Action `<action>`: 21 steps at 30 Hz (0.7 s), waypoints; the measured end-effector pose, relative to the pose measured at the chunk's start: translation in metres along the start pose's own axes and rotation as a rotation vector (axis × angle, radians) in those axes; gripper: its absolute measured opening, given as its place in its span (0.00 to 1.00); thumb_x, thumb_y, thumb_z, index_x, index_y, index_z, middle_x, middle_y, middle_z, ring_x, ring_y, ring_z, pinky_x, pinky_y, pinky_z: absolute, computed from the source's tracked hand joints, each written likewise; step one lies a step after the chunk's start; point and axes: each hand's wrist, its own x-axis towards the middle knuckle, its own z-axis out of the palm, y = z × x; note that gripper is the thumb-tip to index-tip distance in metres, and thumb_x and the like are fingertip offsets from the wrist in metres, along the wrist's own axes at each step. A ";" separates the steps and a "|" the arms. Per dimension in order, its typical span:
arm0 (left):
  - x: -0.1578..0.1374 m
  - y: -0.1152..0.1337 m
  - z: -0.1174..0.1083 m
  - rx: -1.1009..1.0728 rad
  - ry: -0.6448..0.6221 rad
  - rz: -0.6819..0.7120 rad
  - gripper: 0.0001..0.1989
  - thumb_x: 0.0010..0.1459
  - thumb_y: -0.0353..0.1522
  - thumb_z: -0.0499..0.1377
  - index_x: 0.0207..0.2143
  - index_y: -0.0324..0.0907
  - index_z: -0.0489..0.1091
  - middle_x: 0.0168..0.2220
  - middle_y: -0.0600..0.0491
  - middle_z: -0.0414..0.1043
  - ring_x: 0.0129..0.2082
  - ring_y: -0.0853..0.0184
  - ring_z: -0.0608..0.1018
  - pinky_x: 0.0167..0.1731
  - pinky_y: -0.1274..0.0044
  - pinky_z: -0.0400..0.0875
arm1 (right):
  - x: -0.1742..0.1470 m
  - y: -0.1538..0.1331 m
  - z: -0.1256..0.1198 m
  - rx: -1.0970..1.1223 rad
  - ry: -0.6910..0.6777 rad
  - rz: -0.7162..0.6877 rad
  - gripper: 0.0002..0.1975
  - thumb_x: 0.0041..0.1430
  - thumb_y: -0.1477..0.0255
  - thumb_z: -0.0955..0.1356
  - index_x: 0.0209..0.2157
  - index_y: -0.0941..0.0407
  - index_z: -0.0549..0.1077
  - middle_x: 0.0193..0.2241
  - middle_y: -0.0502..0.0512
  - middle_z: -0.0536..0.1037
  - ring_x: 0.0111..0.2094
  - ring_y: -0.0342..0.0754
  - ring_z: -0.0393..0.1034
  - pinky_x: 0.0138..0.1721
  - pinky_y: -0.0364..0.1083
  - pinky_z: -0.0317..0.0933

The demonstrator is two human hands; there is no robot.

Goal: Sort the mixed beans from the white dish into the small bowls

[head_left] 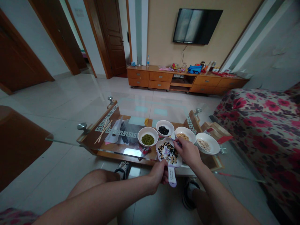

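Head view. My left hand [159, 172] is closed round the near-left edge of a flower-shaped dish [166, 152], by its handle [172, 175]; thumb on top. Dish sits at the front edge of the glass table [112, 152], holding mixed beans [173, 153], black and yellow. My right hand [188, 152] reaches over its right rim, fingertips drawn narrow; something thin seems pinched there, too small to tell what.

Beyond, an arc of white bowls: green beans [147, 139] left, black beans [163, 130] next, yellow beans [182, 136] behind my right hand, pale pieces [203, 144] far right.

Step in hand, I judge: working through the mixed beans. Next move calls for a level dish and a light, sure pinch that won't scatter them.
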 end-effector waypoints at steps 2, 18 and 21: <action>0.000 0.000 0.000 0.000 -0.002 0.000 0.17 0.59 0.35 0.45 0.22 0.40 0.64 0.16 0.56 0.63 0.13 0.73 0.63 0.19 0.79 0.52 | 0.002 -0.001 0.003 -0.013 0.035 0.020 0.14 0.65 0.60 0.60 0.38 0.52 0.73 0.32 0.53 0.80 0.33 0.48 0.74 0.27 0.43 0.50; -0.002 0.001 0.000 0.008 0.001 0.003 0.17 0.59 0.34 0.44 0.21 0.39 0.65 0.17 0.56 0.62 0.13 0.73 0.63 0.19 0.78 0.52 | 0.008 0.001 0.002 -0.034 0.028 0.070 0.13 0.65 0.60 0.60 0.40 0.52 0.72 0.33 0.54 0.80 0.33 0.49 0.74 0.28 0.43 0.51; -0.002 0.001 -0.001 0.003 0.001 0.010 0.17 0.59 0.34 0.44 0.22 0.40 0.65 0.17 0.56 0.62 0.14 0.73 0.63 0.19 0.78 0.52 | 0.006 0.004 -0.003 -0.027 0.050 0.087 0.13 0.65 0.60 0.61 0.40 0.52 0.73 0.33 0.54 0.80 0.33 0.49 0.74 0.28 0.43 0.52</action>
